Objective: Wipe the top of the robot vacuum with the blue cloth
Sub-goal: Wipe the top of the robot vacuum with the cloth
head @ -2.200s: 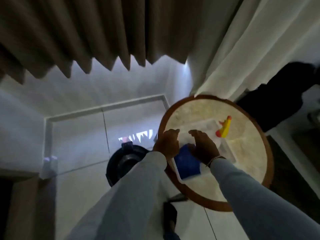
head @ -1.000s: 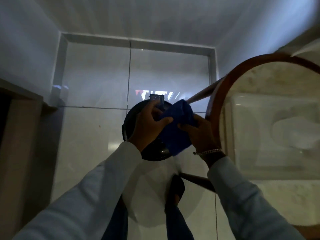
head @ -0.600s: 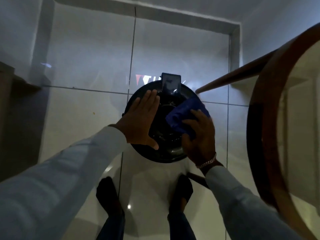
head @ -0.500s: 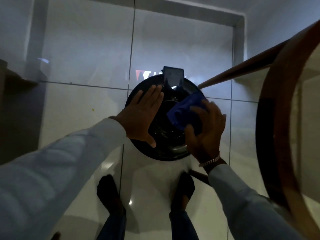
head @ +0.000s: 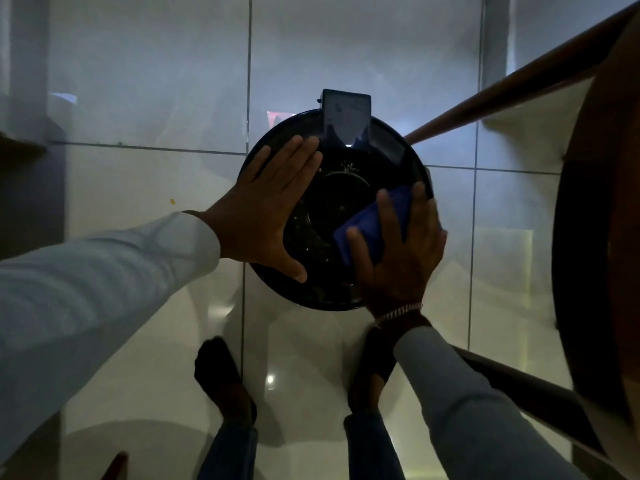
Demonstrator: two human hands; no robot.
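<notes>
The round black robot vacuum [head: 341, 199] sits on the pale tiled floor, seen from straight above. My left hand [head: 266, 213] lies flat on its left side, fingers spread, holding nothing. My right hand [head: 401, 258] presses the folded blue cloth [head: 370, 225] onto the vacuum's right side; part of the cloth is hidden under my fingers. A dark phone-like slab [head: 346, 121] stands at the vacuum's far edge.
A round wooden-rimmed table [head: 588, 237] stands close on the right, with its legs [head: 502, 95] slanting over the floor beside the vacuum. My two feet [head: 221, 379] are just in front of the vacuum. A dark wall or furniture edge runs along the left.
My right hand has slid the blue cloth from the vacuum's upper right down toward its lower right edge. My left hand stays flat on the left side. The view has moved closer.
</notes>
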